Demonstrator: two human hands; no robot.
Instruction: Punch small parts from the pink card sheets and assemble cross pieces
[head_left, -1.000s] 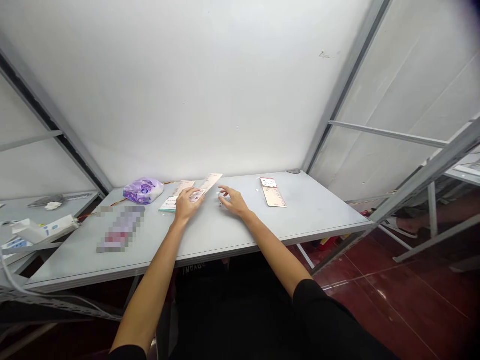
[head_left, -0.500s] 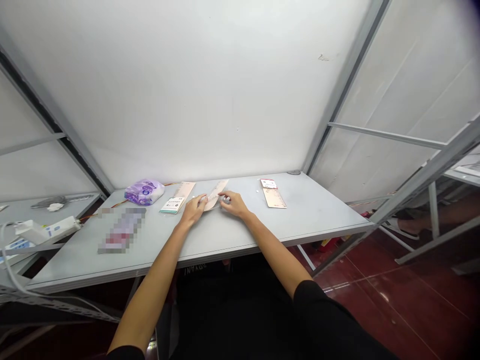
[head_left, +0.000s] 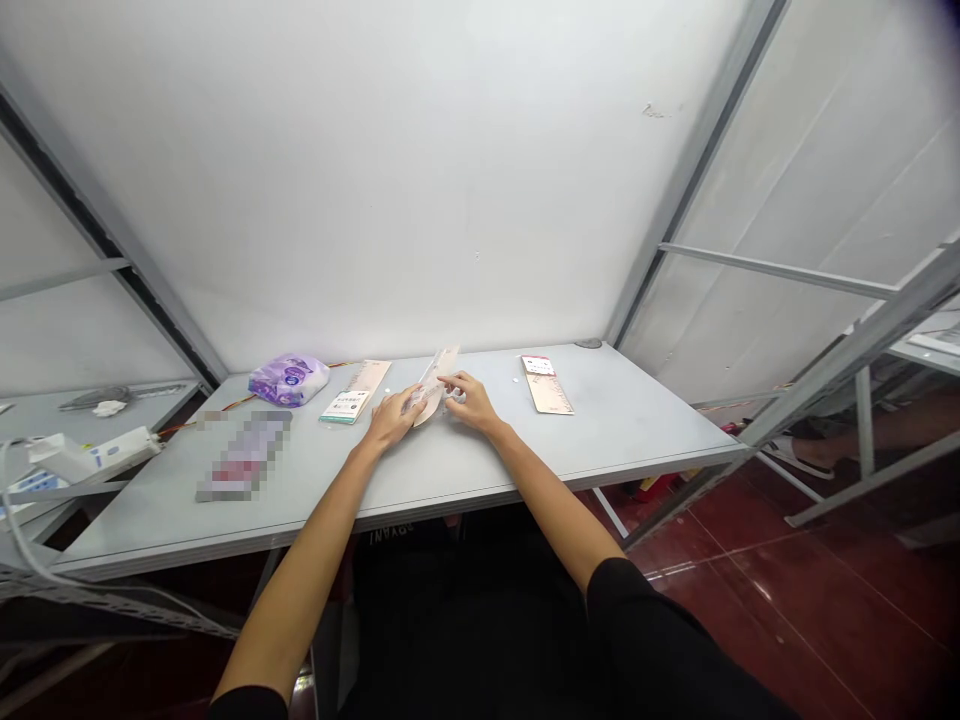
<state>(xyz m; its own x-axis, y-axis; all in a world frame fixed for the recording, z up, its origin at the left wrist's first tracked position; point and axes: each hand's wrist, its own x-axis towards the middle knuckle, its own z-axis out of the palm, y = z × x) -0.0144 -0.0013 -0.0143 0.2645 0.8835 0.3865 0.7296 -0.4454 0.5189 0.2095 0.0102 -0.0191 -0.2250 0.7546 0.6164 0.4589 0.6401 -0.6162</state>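
White-walled metal shelving surrounds a grey table (head_left: pixel 600 420), and along its back edge lie a purple plastic packet (head_left: pixel 289 380), a green-edged card (head_left: pixel 345 407) and a tan paper strip (head_left: pixel 373 375). Mid-table, a second paper strip (head_left: pixel 436 368) stands tilted up, pinched at its lower end by the left hand (head_left: pixel 391 418); the right hand (head_left: pixel 469 400) sits just beside it, fingers curled, its grip unclear.
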